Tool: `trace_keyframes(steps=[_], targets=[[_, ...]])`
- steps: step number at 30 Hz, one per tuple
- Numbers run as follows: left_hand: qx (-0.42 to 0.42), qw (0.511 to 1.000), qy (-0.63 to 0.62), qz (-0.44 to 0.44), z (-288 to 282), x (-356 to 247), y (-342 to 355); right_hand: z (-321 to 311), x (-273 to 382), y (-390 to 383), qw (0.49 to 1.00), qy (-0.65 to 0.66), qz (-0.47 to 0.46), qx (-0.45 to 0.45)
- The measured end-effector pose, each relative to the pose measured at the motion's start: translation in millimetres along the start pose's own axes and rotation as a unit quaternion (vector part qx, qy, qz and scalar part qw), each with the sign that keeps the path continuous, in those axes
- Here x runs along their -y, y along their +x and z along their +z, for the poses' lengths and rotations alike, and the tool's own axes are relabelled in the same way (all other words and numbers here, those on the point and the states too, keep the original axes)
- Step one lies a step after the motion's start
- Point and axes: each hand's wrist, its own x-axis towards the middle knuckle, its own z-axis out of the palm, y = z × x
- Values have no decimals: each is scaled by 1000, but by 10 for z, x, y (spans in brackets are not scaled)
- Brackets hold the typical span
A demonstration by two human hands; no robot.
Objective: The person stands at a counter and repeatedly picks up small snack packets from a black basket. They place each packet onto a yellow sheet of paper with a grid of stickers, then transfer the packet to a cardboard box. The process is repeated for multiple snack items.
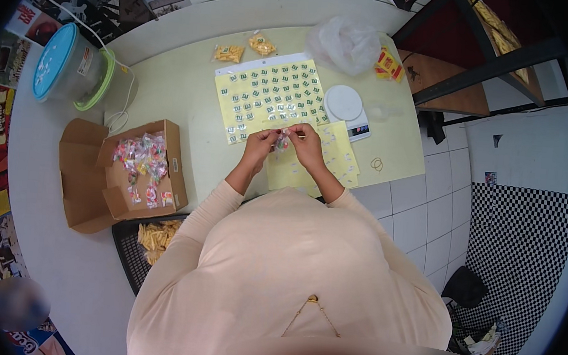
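Both hands meet over the near part of the table. My left hand (261, 144) pinches one side of a small clear plastic packet (280, 143) with colourful contents. My right hand (307, 145) is closed on the packet's other side, near its top. Under and beyond the hands lies a yellow sheet of round green-and-white stickers (271, 90). A second yellow sheet (345, 157), with small pale marks across it, lies partly beneath my right hand and wrist.
An open cardboard box (177, 162) of similar colourful packets stands at the left, by a black crate (128, 249) of yellow snacks. Beyond the sheets are snack bags (229, 54), a plastic bag (344, 43) and a kitchen scale (344, 103). Rubber bands (377, 164) lie at right.
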Motion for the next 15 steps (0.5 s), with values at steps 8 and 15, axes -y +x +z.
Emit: trace_keyframes(steps=[8, 15], targets=[[27, 1000, 13, -4, 21, -4, -11, -30, 28, -34, 999, -20, -12, -29], [53, 996, 39, 67, 84, -117, -163, -39, -88, -63, 999, -20, -37, -31]])
